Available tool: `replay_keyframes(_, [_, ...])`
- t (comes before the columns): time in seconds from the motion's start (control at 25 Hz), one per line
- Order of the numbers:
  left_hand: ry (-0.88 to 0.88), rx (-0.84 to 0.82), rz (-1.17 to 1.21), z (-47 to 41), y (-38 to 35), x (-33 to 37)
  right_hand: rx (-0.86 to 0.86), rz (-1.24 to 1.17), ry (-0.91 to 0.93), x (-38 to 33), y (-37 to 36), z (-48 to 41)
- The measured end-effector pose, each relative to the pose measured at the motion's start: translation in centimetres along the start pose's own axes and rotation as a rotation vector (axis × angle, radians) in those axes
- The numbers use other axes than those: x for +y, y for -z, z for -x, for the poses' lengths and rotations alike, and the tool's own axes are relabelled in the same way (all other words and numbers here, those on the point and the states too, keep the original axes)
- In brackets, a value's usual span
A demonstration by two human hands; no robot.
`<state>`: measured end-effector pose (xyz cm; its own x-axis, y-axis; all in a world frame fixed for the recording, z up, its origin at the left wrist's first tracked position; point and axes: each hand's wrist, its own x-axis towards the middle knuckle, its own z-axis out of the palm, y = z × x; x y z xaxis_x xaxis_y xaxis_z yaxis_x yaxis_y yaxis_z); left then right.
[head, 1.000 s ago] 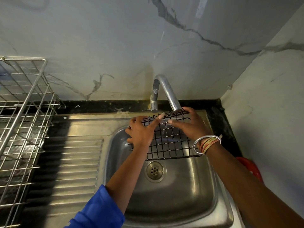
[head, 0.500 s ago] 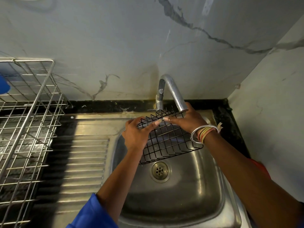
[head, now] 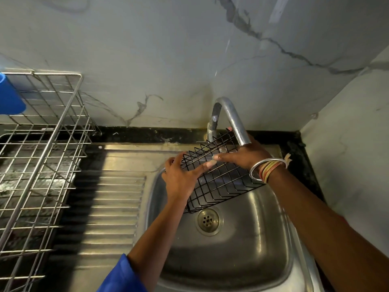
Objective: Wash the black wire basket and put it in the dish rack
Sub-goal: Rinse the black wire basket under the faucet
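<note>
The black wire basket (head: 223, 182) hangs tilted over the steel sink (head: 231, 260), just under the spout of the tap (head: 231, 116). My left hand (head: 181, 178) holds its left edge, with one finger stretched across the mesh. My right hand (head: 246, 157), bangles on the wrist, grips the far right rim below the spout, its thumb lying along the wires. The metal dish rack (head: 42, 165) stands on the counter at the far left, apart from the basket. No running water shows.
A ribbed steel drainboard (head: 105, 207) lies between the sink and the rack. A blue cup (head: 9, 95) sits at the rack's upper left. The drain (head: 208, 221) is below the basket. Marble walls close in behind and on the right.
The basket has turned and tilted more steeply under the spout, its far end raised. Both hands have shifted along its edges while keeping hold.
</note>
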<state>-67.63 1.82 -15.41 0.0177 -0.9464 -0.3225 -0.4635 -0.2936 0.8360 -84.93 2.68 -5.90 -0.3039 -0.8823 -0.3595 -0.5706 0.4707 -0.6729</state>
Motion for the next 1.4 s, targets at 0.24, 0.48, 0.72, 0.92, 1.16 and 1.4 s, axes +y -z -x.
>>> replay_keyframes(0.24, [-0.017, -0.144, 0.126, -0.5, -0.9, -0.8, -0.015, 0.031, 0.085, 1.8, 1.4, -0.4])
replay_keyframes(0.48, [0.000, -0.076, 0.204, -0.8, -1.9, 0.6, 0.087, -0.277, 0.065, 3.5, 2.9, -0.9])
replay_keyframes(0.72, [0.041, -0.145, 0.083, 0.3, -4.4, 3.2, 0.258, -0.284, 0.037, 4.5, 3.8, 0.0])
replay_keyframes(0.92, [-0.078, -0.319, 0.310, -0.5, -3.9, 1.9, 0.334, -0.326, 0.034, 5.6, 6.2, 0.9])
replay_keyframes(1.16, [-0.039, -0.299, 0.335, -0.6, -4.2, 3.5, 0.309, -0.160, 0.047, 5.0, 6.0, 1.4])
replay_keyframes(1.4, [-0.164, -0.319, 0.337, -1.9, -4.0, 3.8, 0.393, -0.359, 0.030, 5.1, 7.3, 1.8])
